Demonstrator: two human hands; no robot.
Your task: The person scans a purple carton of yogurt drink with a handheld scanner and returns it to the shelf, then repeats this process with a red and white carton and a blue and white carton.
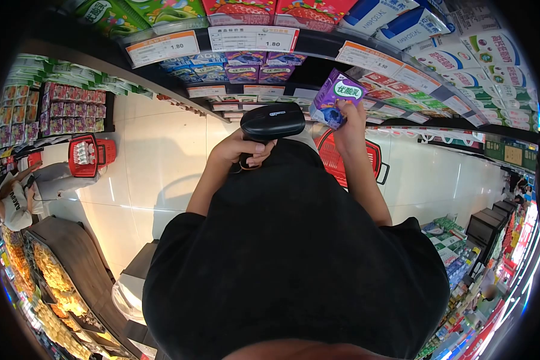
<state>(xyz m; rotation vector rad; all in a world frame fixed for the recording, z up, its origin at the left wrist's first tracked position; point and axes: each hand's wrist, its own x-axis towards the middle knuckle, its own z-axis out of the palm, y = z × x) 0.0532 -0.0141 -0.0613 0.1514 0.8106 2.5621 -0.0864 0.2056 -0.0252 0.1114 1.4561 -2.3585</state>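
Observation:
In front of my chest, my left hand (244,150) is wrapped round the handle of a black handheld barcode scanner (273,122). Its head is raised above the fist and points towards the shelf. My right hand (350,123) grips a purple drink carton (337,99) with a green-and-white label and a blueberry picture, thumb on the front face. The carton is tilted and held close to the shelf edge, a little right of the scanner and apart from it. Similar purple cartons (243,73) stand on the lower shelf.
Price tags (253,39) line the shelf edge ahead, with red cartons (240,12) above. A red shopping basket (366,157) is beside my right forearm. On the left, another person (18,195) is near a red basket (82,157). Snack displays (54,270) stand at lower left.

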